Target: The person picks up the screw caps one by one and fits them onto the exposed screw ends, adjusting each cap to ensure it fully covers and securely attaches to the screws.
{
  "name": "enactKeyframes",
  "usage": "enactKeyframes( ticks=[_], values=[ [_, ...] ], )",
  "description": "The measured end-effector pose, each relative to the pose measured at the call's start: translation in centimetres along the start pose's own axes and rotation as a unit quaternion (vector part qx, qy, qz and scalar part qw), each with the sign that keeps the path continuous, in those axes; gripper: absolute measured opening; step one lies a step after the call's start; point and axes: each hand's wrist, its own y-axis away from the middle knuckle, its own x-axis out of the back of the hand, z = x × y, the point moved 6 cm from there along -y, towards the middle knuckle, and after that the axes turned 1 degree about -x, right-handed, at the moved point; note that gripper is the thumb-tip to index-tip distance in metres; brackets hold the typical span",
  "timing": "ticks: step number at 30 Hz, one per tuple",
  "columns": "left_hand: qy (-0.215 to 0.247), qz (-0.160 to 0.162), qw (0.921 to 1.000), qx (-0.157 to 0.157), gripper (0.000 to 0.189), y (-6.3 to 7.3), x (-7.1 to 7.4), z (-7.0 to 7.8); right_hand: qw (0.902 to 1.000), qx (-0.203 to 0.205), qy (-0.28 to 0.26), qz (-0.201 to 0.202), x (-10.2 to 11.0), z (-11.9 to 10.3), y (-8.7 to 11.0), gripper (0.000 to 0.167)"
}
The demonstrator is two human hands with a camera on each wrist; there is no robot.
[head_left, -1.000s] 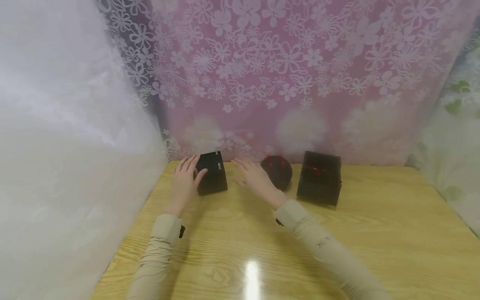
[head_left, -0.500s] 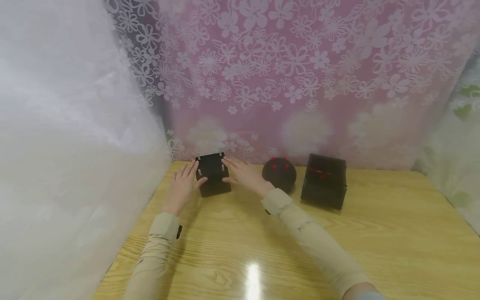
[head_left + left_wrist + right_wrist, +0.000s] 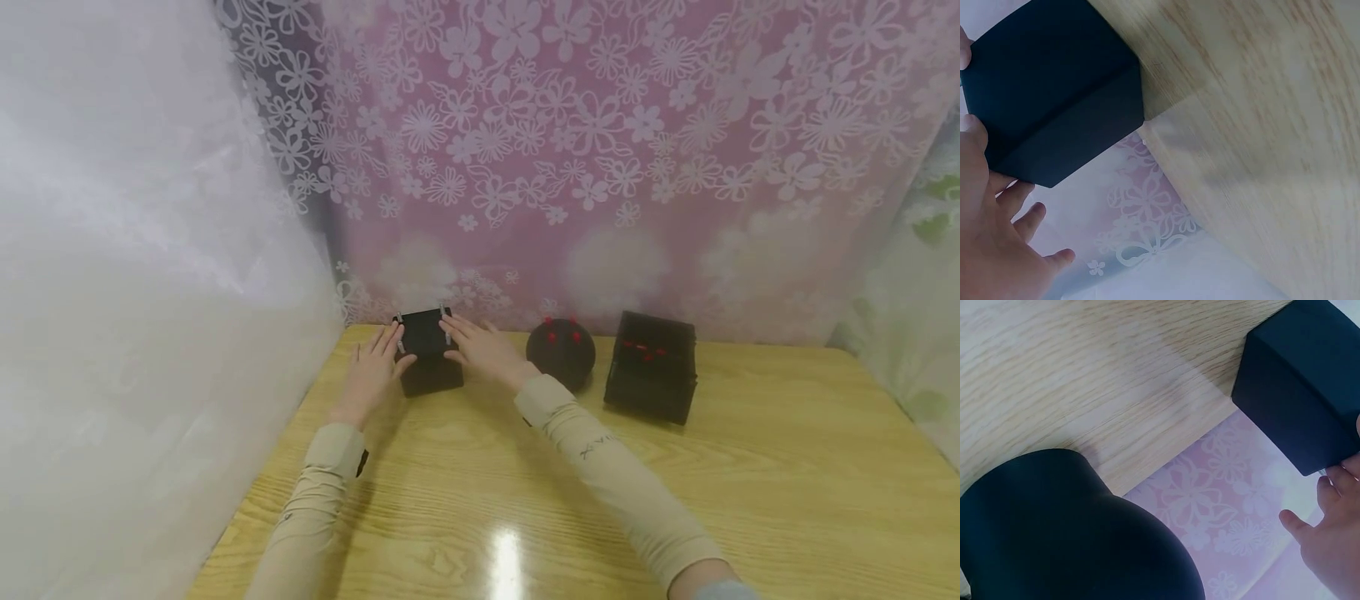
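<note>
A black box (image 3: 431, 375) stands at the back left of the table, with thin silver pegs (image 3: 447, 337) at the corners of its top. My left hand (image 3: 367, 375) touches its left side, fingers spread near the pegs. In the left wrist view the fingertips of the left hand (image 3: 997, 244) meet the edge of the box (image 3: 1054, 94). My right hand (image 3: 483, 348) reaches the right side, its fingers extended over the top right edge. The right wrist view shows several fingers of the right hand (image 3: 1335, 544) against the box (image 3: 1297, 381); some fingertips are cut off.
Right of the box stands a rounded black object (image 3: 558, 357) topped with several red pegs. Farther right is a larger black box (image 3: 651, 379) with small red pieces on it. A floral curtain (image 3: 525, 167) hangs behind the wooden table (image 3: 450, 467), and white sheeting (image 3: 150, 292) at the left.
My right hand has moved left from beside the rounded object to the box's right side. My left hand stays at the box's left side. The head view has shifted slightly.
</note>
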Motion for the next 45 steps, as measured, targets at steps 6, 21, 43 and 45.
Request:
enactKeyframes(
  ticks=[6,21,43,45],
  values=[
    [0.001,-0.007,1.0000,0.000,0.069,0.0,0.1,0.4,0.9996,0.006,0.019,0.020,0.2,0.1,0.3,0.062],
    [0.001,0.001,0.9999,-0.014,0.069,0.7,0.0,1.7,0.9985,0.027,0.042,0.025,0.1,0.1,1.7,0.062],
    [0.024,0.035,0.9983,-0.039,0.066,2.8,0.5,4.2,0.9960,0.053,0.029,0.065,1.2,-0.4,5.2,0.062],
    [0.023,0.035,0.9983,-0.041,0.066,2.9,0.5,4.4,0.9954,0.055,0.035,0.071,1.2,-0.4,5.4,0.062]
  ],
)
